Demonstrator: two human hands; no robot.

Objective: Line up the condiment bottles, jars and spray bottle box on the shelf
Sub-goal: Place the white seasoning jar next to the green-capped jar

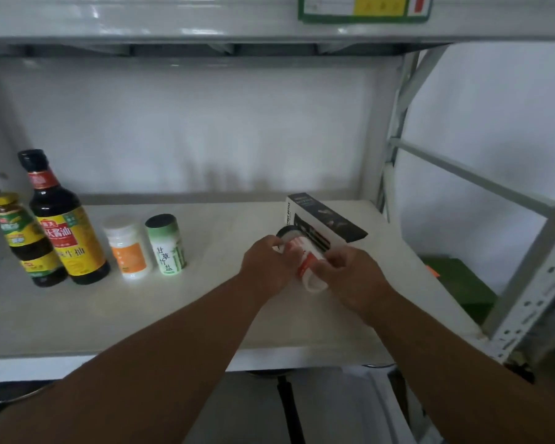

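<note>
Far left on the shelf (61, 318), a small dark sauce bottle (26, 241) with a gold cap and a green-and-yellow label stands upright; its writing is too small to read. Touching it on the right, and a little further back, the tall soy sauce bottle (66, 225) shows a red band with large white Chinese characters and a yellow label below. Just beside that, a white jar (127, 248) with an orange label, print unreadable. Then the green jar (167, 245), dark lid, four characters running down its front that read as a bamboo salt. These four stand shoulder to shoulder facing forward, so the row looks well begun, built from the left.

A clear gap, and now the action: the left hand (266, 267) wraps the lid end of a red-and-white jar (305, 261), fingers closed on it, and the right hand (353, 277) clamps the base end. The jar is tipped over, dark lid pointing to the back wall, held just above the shelf; two hands, I'd judge, to turn it upright and bring its label to the front. Its writing is blurred.

Right behind the jar, touching or nearly so, the black-and-white box (324, 222) sits askew, "SPRAY BOTTLE" just legible along its edge. It stands well apart from the row and seems to wait its turn.
</note>
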